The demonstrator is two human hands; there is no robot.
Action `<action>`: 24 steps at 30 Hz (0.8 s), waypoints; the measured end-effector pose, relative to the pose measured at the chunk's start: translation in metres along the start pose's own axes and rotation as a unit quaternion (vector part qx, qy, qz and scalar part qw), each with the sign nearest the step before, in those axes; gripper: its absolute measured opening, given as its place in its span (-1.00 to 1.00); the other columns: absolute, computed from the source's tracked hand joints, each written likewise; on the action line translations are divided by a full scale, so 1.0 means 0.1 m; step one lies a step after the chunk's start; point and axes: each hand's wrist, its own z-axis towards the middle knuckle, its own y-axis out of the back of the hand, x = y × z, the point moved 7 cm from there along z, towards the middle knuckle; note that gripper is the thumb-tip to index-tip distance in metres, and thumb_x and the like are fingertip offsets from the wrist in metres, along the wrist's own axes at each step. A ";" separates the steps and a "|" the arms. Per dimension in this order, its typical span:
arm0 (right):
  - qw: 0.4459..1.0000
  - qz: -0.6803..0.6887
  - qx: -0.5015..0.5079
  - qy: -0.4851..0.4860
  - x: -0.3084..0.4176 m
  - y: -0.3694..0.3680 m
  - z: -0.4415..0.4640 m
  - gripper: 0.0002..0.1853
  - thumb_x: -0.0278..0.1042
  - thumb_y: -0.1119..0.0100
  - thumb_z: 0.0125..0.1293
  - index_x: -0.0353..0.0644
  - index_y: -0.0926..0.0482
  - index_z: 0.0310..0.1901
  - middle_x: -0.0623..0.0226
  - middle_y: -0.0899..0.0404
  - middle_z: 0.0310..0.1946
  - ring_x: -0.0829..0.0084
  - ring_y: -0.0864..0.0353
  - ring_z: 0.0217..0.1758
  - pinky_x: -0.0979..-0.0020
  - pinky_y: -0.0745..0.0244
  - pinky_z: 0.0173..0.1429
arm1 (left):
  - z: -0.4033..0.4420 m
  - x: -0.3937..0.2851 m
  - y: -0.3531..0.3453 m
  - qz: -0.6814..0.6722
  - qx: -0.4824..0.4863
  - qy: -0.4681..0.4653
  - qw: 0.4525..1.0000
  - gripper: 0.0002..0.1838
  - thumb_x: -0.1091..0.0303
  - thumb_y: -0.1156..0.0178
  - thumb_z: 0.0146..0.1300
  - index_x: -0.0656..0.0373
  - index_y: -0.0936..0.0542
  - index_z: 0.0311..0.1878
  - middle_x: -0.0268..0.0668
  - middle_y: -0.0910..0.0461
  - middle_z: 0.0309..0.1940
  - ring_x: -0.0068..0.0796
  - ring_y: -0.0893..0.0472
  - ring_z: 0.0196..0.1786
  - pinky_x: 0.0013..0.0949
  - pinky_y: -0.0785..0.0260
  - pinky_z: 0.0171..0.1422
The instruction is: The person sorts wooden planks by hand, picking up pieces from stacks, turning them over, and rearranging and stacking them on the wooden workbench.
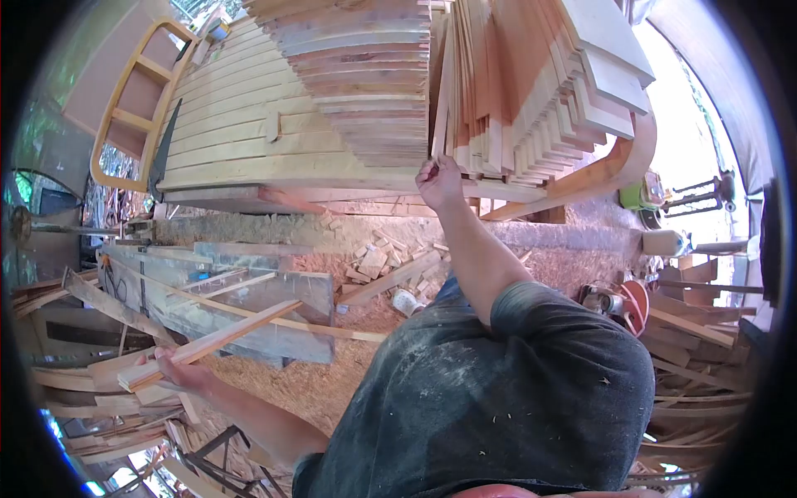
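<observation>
At the lower left, my left hand [184, 371] is wrapped round the near end of a few thin wooden strips [237, 336], which point up to the right. My right hand [440, 178] reaches forward to the front edge of the slatted wooden surface [241, 149]. Its fingers are pinched at the lower end of a narrow upright board [442, 100]. That board stands between a large stack of light boards [357, 75] on the left and a fanned pile of leaning boards [515, 91] on the right.
A grey bench plank [290, 311] lies at the left, with offcuts [374, 261] and sawdust on the floor beyond my body. A yellow wooden frame [124, 120] stands at the upper left. Clamps [697, 199] and a red-and-silver tool [627, 307] are at the right, above scrap wood [697, 373].
</observation>
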 end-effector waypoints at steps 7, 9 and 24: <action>0.890 -0.346 0.262 -0.141 -0.02 -0.23 -0.91 -0.70 -0.23 -0.21 0.43 -0.29 -0.55 0.01 0.20 -0.65 -0.26 0.28 -0.65 -0.23 0.26 -0.59 -0.12 | -0.01 -0.06 -0.12 -0.005 -0.012 0.011 1.000 -0.48 0.32 -0.28 0.26 0.12 -0.33 0.24 -0.36 -0.36 -0.19 -0.50 -0.36 -0.18 -0.36 -0.26 -0.03; 0.923 -0.322 0.185 -0.103 0.01 -0.34 -1.22 -0.66 -0.23 -0.21 0.44 -0.33 -0.55 0.07 0.16 -0.67 -0.20 0.27 -0.67 -0.17 0.26 -0.61 -0.03 | -0.02 -0.08 -0.16 -0.010 0.013 0.009 1.000 -0.48 0.34 -0.26 0.27 0.13 -0.32 0.25 -0.35 -0.37 -0.16 -0.49 -0.36 -0.18 -0.36 -0.27 -0.01; 0.671 -0.690 -0.087 0.258 0.84 -0.61 -0.82 -0.37 0.16 -0.26 0.35 -0.39 -0.63 0.06 -0.08 -0.68 -0.16 0.23 -0.63 0.05 0.22 -0.44 0.25 | -0.01 0.06 -0.19 -0.014 0.023 0.039 0.999 -0.49 0.37 -0.27 0.25 0.08 -0.32 0.23 -0.37 -0.34 -0.14 -0.50 -0.34 -0.15 -0.35 -0.26 -0.01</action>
